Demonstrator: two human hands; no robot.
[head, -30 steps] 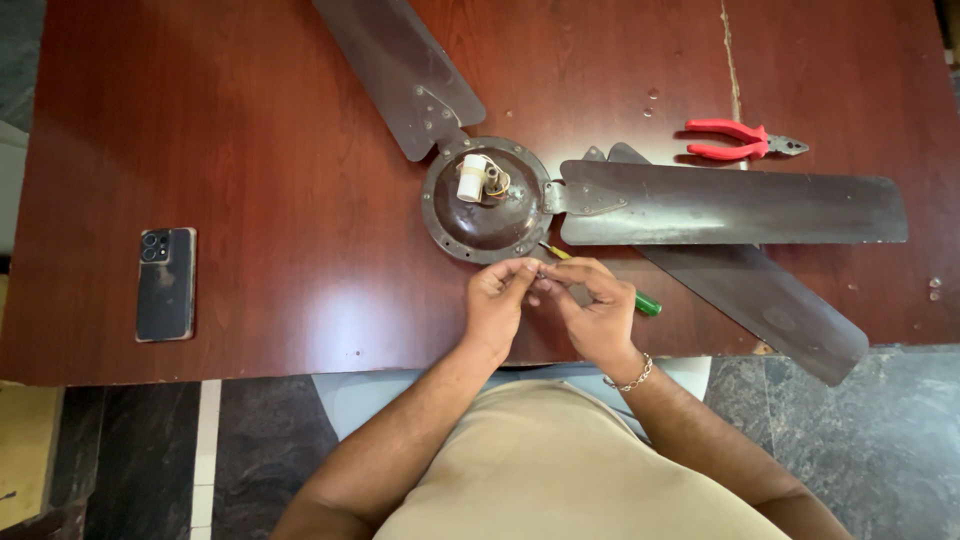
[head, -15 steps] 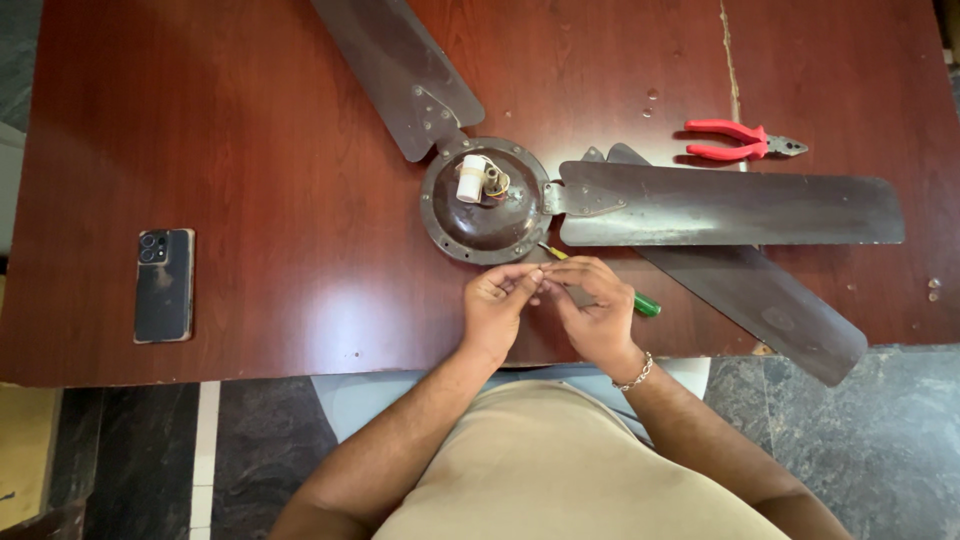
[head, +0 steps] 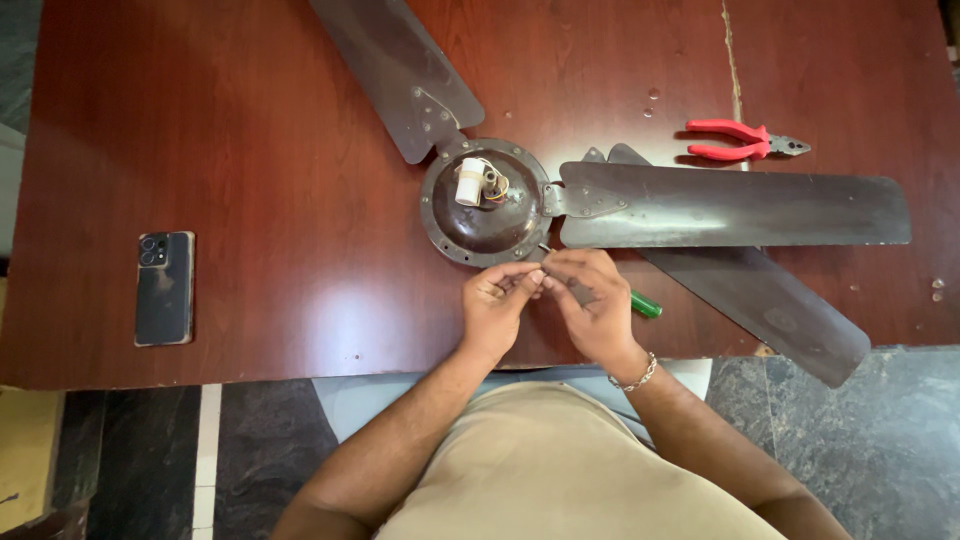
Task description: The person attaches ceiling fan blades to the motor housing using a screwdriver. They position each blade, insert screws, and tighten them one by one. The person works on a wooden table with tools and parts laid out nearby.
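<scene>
- The left hand (head: 497,300) rests on the near edge of the dark red-brown wooden bench (head: 250,150), its thumb and forefinger pinched together on the thin metal tip of a green-handled screwdriver (head: 645,305).
- The right hand (head: 595,300) is curled closed around the screwdriver's shaft, and only the green end of the handle shows, poking out to the right of the palm. A bead bracelet (head: 635,375) sits on that wrist.
- The fingertips of both hands meet just near of the round dark metal ceiling-fan motor housing (head: 485,205), which lies on the bench with a small white capacitor (head: 469,182) and coloured wires in its centre.
- Three long brown fan blades reach out from the housing: one to the far left (head: 395,65), one straight right (head: 740,205), and one to the near right (head: 760,295), passing under the second.
- Red-handled pliers (head: 740,140) lie far right, well apart from the hands.
- A dark smartphone (head: 164,288) lies face down at the left, near the bench's near edge.
</scene>
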